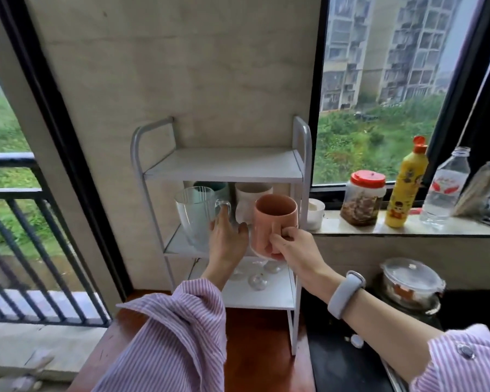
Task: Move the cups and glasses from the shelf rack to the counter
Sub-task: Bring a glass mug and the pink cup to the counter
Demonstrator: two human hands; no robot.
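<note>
A white three-tier shelf rack (224, 165) stands on the counter against the wall. My right hand (292, 246) is shut on a pink mug (272, 219), holding it just in front of the middle shelf. My left hand (227, 239) grips the handle side of a clear glass mug (197, 213) at the middle shelf's left. Behind them on that shelf sit a white cup (252, 193) and a teal cup (219, 188), partly hidden. Clear upturned glasses (256, 280) lie on the bottom shelf.
The reddish-brown counter (255, 349) lies in front of the rack, with a black surface (343, 363) to its right. A lidded glass container (410, 281) sits at right. On the windowsill stand a small white cup (316, 213), red-lidded jar (362, 196), yellow bottle (406, 185) and water bottle (446, 188).
</note>
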